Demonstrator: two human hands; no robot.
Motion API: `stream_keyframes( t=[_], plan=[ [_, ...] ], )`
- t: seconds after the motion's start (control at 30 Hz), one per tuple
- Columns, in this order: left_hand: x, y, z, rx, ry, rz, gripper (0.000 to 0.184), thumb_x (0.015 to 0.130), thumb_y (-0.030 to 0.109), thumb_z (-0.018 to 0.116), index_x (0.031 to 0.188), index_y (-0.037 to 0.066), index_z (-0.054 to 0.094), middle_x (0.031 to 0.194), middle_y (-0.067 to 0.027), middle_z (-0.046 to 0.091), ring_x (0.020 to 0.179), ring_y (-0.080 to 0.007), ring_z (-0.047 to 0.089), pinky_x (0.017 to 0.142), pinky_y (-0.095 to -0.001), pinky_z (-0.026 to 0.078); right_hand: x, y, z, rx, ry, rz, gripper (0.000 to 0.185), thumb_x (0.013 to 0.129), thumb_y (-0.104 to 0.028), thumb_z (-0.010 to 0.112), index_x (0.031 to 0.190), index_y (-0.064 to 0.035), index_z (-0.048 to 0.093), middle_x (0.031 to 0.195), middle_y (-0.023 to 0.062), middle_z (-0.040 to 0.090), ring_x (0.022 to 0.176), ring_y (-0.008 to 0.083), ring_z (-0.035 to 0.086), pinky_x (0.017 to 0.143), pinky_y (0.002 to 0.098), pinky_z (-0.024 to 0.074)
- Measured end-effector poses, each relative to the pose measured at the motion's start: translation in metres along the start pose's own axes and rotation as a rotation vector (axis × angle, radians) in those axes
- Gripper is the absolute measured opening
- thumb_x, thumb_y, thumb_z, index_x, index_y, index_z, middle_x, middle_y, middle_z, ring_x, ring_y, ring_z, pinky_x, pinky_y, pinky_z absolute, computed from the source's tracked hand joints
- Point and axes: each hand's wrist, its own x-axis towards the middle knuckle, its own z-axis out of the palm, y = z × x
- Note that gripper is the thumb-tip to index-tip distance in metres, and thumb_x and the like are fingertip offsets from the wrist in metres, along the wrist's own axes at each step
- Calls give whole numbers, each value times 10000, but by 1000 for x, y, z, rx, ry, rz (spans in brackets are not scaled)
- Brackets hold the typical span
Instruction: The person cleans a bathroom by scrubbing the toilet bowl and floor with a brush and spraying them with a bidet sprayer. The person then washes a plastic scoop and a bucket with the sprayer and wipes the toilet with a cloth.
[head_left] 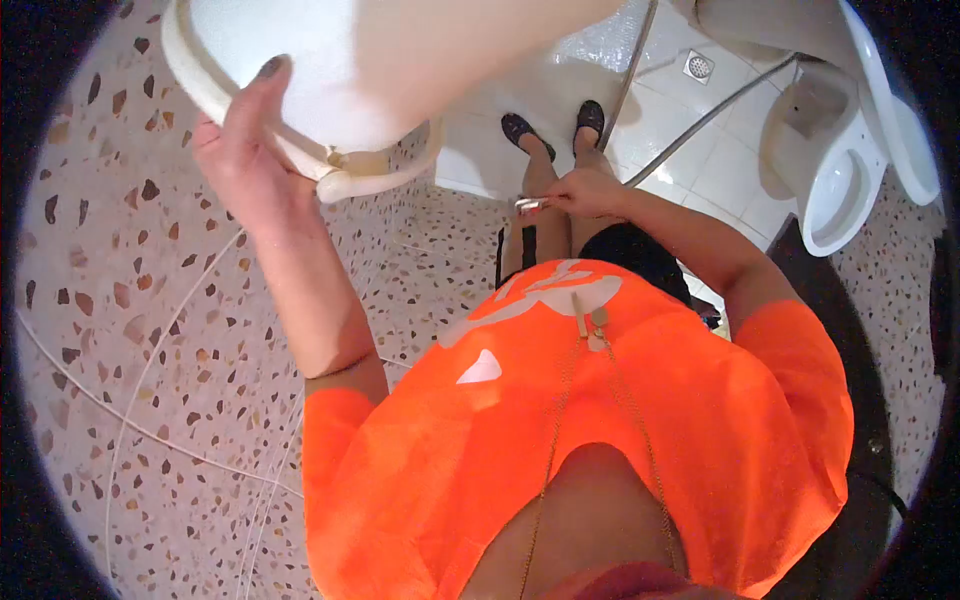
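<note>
My left hand [248, 165] grips the cream rim of a large white panel [300, 75] at the upper left. Its thumb lies on the panel's inner face and the fingers curl behind the edge. The panel is cut off by the top of the view. Near my thighs, my right hand [590, 192] is closed round a small shiny silver-and-white object [530, 204] with some red on it; most of it is hidden in the fist. A grey hose [700, 120] runs from the right down to behind my right forearm; whether it joins this object I cannot tell.
A white toilet seat [826, 225] is at the right, beside a dark vertical strip. A round drain [699, 67] sits in the wet white tiled floor [710, 165]. Speckled stone tiles [150, 350] cover the left side. My feet in dark shoes [520, 130] stand ahead.
</note>
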Motion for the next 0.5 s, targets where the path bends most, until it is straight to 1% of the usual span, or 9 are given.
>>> stream_keyframes(
  t=[0.07,0.1,0.2,0.27,0.3,0.33,0.4,0.43,0.5],
  plan=[
    [0,1,12,-12,22,30,252,666,-9,584,900,-98,553,830,-141,593,728,-197,584,672,-273,480,5,11,7,47,70,-241,292,815,-242,507,1093,-179,573,744,141,596,640,256,567,604,364,428],
    [-1,0,18,-33,42,56,263,669,-6,579,911,-103,544,837,-143,586,731,-199,583,669,-278,483,2,15,6,48,76,-245,292,815,-242,507,1093,-179,573,744,141,596,640,256,567,604,364,428],
    [-6,-4,31,-18,58,93,288,668,-8,575,932,-114,528,859,-156,572,751,-209,577,687,-283,479,-10,23,9,226,192,-241,296,802,-233,530,1088,-176,582,712,122,596,632,230,565,599,351,425],
    [-16,-3,40,-19,66,113,292,668,-6,575,934,-118,526,863,-160,570,760,-212,575,693,-286,476,-13,32,8,243,165,-267,301,800,-377,520,1072,-267,592,721,112,602,664,281,565,592,421,436],
    [-21,-2,46,15,96,101,300,667,-2,578,936,-121,523,870,-163,568,766,-215,573,700,-291,472,-15,36,3,226,184,-271,301,800,-377,520,1072,-267,592,721,112,602,664,281,565,592,421,436],
    [-26,-3,50,48,131,85,308,665,3,582,938,-125,520,877,-166,565,773,-218,571,706,-296,469,-17,37,2,26,312,-260,293,790,-423,515,1036,-293,608,688,105,592,631,272,554,567,411,428],
    [-32,-10,51,29,146,54,310,665,7,585,940,-120,523,881,-163,565,777,-218,570,704,-298,467,-22,44,-2,-182,438,-246,290,779,-470,510,1001,-320,624,656,97,582,597,263,544,542,402,420],
    [-34,-14,49,24,162,13,312,665,12,588,943,-116,525,886,-160,565,781,-218,570,702,-299,465,-22,46,-4,-118,415,-223,284,786,-366,540,1036,-252,609,697,98,597,634,233,557,576,361,419],
    [-38,-20,46,44,160,28,313,661,17,598,945,-101,535,891,-150,570,776,-212,570,705,-289,463,-29,39,-13,-58,390,-206,292,792,-263,570,1072,-184,594,738,99,612,670,202,570,611,320,419]
  ],
)
